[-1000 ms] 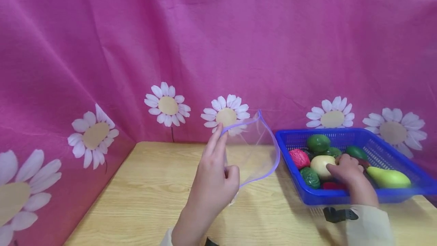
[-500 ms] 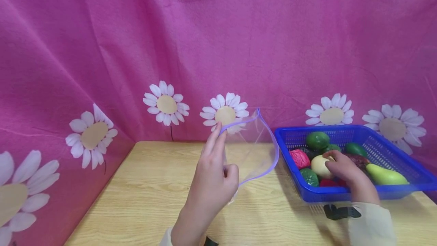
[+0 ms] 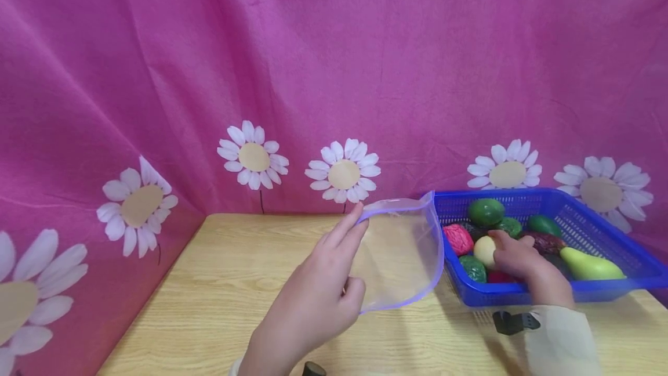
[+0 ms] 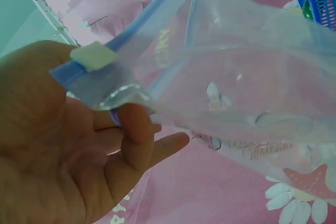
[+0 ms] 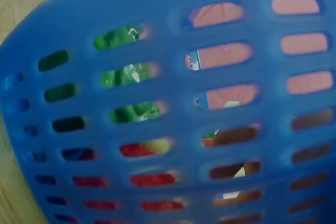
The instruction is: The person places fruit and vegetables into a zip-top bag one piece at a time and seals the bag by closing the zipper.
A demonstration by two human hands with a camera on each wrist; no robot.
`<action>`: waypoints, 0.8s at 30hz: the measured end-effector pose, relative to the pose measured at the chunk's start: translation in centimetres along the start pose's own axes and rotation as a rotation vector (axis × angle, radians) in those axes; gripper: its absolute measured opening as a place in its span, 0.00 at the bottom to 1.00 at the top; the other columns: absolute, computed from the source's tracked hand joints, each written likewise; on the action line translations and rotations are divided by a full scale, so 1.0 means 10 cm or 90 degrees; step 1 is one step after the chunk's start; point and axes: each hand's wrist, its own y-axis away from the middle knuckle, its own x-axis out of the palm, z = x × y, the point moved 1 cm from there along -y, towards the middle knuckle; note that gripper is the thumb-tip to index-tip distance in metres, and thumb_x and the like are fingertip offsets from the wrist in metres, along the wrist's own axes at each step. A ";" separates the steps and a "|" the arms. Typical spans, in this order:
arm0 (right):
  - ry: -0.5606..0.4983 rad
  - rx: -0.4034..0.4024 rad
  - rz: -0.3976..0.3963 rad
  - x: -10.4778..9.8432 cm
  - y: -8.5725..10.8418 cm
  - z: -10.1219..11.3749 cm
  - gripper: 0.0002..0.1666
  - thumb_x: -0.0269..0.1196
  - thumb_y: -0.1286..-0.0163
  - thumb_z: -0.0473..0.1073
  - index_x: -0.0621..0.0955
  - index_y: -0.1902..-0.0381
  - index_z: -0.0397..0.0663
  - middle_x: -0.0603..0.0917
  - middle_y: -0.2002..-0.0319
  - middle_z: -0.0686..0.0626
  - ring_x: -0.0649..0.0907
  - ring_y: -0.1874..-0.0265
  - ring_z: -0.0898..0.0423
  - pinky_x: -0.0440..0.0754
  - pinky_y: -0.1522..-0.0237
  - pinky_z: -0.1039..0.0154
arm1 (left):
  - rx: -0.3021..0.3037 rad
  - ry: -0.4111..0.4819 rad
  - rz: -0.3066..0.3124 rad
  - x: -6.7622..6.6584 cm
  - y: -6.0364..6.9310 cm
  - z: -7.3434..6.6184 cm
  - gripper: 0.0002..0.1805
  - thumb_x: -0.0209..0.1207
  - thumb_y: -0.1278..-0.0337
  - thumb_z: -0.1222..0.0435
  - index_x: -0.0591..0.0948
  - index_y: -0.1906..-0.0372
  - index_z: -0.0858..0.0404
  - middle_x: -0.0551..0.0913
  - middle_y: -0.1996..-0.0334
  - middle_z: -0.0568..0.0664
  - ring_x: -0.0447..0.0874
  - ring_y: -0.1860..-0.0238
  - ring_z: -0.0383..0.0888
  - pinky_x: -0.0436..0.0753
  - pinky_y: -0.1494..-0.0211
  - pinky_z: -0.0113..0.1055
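Note:
A clear bag with a purple-blue rim gapes at the centre of the head view. My left hand pinches its near left edge; the left wrist view shows the bag's whitish slider by the thumb side of my left hand. At the right, my right hand reaches into the blue basket, its fingers on a pale cream round item. Only the basket's slotted wall fills the right wrist view, hiding most of that hand.
Around the cream item lie a pink ball, a green ball, an avocado-like green item, a dark red item and a green pear. Behind the wooden table hangs a pink flowered cloth.
My left hand has tilted to the right, and the bag's mouth has swung right and lower, up against the basket. My right hand has shifted slightly left over the cream item.

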 end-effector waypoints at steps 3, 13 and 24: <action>0.017 -0.010 -0.001 0.01 -0.02 0.01 0.34 0.52 0.35 0.38 0.60 0.35 0.23 0.69 0.50 0.14 0.70 0.50 0.18 0.72 0.51 0.26 | 0.009 -0.006 0.017 -0.02 0.01 -0.01 0.39 0.51 0.47 0.75 0.66 0.24 0.64 0.52 0.19 0.38 0.56 0.22 0.39 0.76 0.53 0.32; -0.059 -0.082 -0.090 -0.01 -0.03 -0.05 0.29 0.55 0.30 0.35 0.62 0.37 0.22 0.75 0.55 0.21 0.75 0.55 0.29 0.76 0.55 0.41 | 0.033 0.008 -0.012 -0.04 0.02 0.02 0.38 0.50 0.48 0.77 0.68 0.26 0.68 0.55 0.20 0.43 0.64 0.26 0.41 0.75 0.52 0.33; -0.031 -0.094 -0.157 -0.02 -0.02 -0.05 0.21 0.60 0.25 0.40 0.79 0.45 0.26 0.84 0.55 0.26 0.83 0.53 0.30 0.81 0.58 0.44 | 0.024 0.012 -0.017 -0.04 0.02 0.02 0.37 0.50 0.47 0.76 0.67 0.26 0.68 0.54 0.20 0.43 0.65 0.27 0.40 0.75 0.55 0.32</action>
